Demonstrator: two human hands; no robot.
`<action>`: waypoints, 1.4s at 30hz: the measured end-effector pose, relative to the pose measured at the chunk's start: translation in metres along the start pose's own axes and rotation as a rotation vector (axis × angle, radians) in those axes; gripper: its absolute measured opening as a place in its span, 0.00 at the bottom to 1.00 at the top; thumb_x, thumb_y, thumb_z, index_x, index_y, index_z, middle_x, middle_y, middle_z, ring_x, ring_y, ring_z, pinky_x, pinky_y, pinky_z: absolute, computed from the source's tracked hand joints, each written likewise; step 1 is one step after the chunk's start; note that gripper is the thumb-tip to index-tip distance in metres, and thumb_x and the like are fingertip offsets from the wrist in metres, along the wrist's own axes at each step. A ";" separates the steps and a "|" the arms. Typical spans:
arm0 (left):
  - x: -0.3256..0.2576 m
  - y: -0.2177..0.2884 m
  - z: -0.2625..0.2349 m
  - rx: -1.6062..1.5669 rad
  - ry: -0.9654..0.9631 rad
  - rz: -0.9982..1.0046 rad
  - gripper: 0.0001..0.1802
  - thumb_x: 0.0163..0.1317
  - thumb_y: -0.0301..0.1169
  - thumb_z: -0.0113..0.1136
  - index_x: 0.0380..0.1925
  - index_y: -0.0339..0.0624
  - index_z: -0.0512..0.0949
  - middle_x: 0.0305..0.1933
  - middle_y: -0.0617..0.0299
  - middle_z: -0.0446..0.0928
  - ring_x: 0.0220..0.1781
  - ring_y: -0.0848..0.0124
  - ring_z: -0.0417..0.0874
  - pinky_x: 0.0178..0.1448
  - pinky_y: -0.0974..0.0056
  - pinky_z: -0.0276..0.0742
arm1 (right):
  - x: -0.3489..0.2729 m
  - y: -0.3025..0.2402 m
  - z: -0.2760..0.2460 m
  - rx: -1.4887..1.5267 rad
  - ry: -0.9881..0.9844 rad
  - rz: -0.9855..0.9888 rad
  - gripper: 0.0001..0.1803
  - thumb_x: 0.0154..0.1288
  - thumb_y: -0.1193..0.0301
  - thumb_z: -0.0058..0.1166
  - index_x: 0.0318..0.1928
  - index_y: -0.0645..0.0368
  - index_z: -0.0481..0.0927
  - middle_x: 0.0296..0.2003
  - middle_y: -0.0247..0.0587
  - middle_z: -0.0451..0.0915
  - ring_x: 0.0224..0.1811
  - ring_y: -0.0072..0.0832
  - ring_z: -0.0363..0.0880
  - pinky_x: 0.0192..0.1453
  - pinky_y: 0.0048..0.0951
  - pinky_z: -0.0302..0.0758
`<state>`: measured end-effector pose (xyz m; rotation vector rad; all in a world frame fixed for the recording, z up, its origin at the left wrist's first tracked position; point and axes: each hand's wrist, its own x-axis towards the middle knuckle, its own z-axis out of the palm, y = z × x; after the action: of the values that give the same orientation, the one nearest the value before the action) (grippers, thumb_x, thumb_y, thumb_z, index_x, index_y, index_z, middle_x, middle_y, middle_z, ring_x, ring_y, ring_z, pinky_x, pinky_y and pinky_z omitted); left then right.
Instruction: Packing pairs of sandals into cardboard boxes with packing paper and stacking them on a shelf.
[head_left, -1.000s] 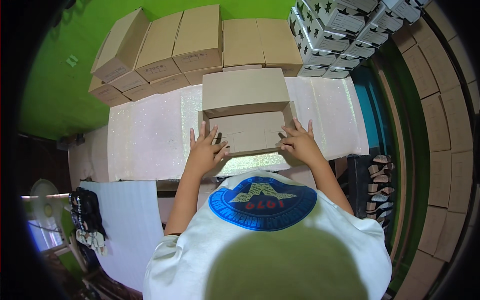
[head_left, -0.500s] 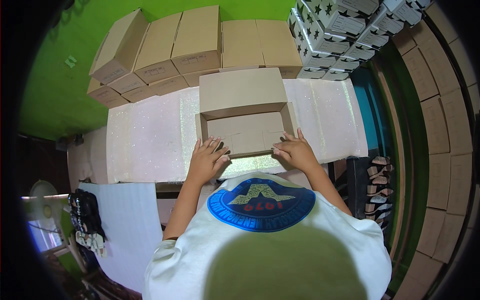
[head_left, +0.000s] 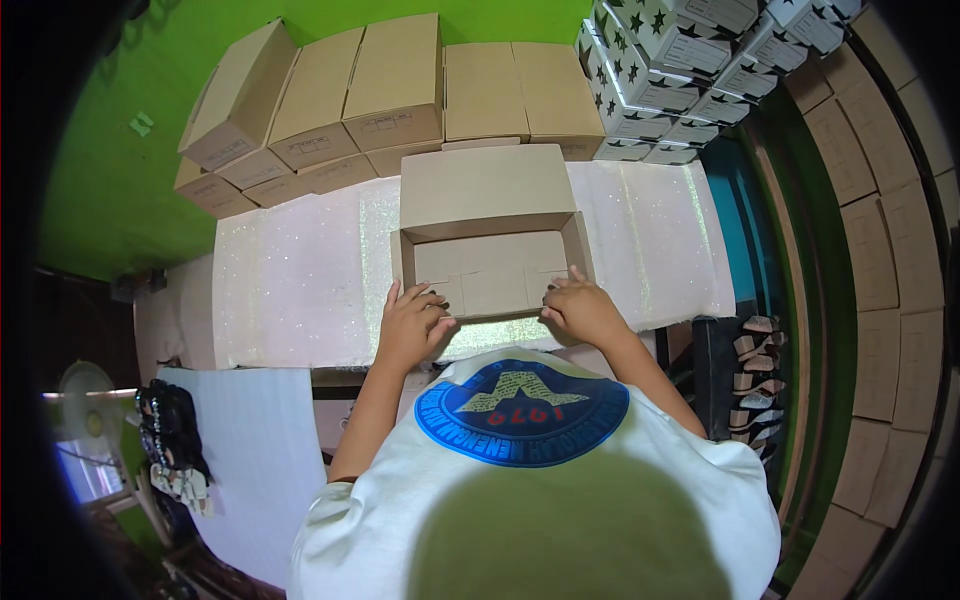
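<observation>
An open brown cardboard box [head_left: 487, 193] lies on the glitter-covered table in front of me, its lid flap raised at the far side. Inside it I see bare card with slotted fold lines. My left hand [head_left: 408, 322] is at the near left corner, fingers curled over the wall and thumb on the outer side. At the near right corner, my right hand [head_left: 584, 312] grips the front wall in the same way, its fingers bent inward over the edge. Some fingertips are hidden behind the wall.
Closed brown boxes [head_left: 395, 85] stand stacked along the far wall. White boxes with black stars [head_left: 650, 90] rise at the far right. Shoes [head_left: 757, 385] hang or stand beside the table at right; black footwear [head_left: 170, 425] is at left by a white-covered surface [head_left: 255, 450].
The box has shifted slightly toward me. My right hand's fingers have drawn in from a wider spread, and my left fingers have curled more over the edge.
</observation>
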<state>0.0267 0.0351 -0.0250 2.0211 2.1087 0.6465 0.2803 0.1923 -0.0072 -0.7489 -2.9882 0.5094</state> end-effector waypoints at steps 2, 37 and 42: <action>-0.001 -0.001 -0.002 -0.001 -0.026 -0.007 0.12 0.51 0.44 0.59 0.24 0.50 0.81 0.40 0.67 0.79 0.56 0.65 0.71 0.69 0.46 0.47 | -0.002 -0.004 0.007 0.027 -0.035 0.024 0.10 0.57 0.63 0.52 0.29 0.56 0.78 0.35 0.42 0.80 0.48 0.38 0.76 0.64 0.44 0.61; 0.011 -0.014 0.004 0.129 -0.025 0.141 0.14 0.50 0.50 0.57 0.26 0.57 0.83 0.53 0.69 0.74 0.65 0.60 0.61 0.67 0.40 0.45 | -0.003 0.008 0.013 0.010 0.200 0.048 0.16 0.48 0.49 0.55 0.28 0.43 0.85 0.54 0.31 0.73 0.66 0.41 0.57 0.69 0.51 0.46; 0.011 -0.016 0.005 0.113 -0.015 0.146 0.16 0.50 0.51 0.55 0.22 0.54 0.82 0.52 0.69 0.75 0.65 0.62 0.62 0.68 0.40 0.44 | -0.002 0.007 0.015 0.008 0.241 0.060 0.15 0.48 0.49 0.56 0.28 0.44 0.85 0.52 0.30 0.75 0.65 0.40 0.59 0.69 0.53 0.46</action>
<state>0.0130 0.0471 -0.0343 2.2494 2.0472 0.5412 0.2838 0.1923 -0.0239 -0.8362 -2.7472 0.4005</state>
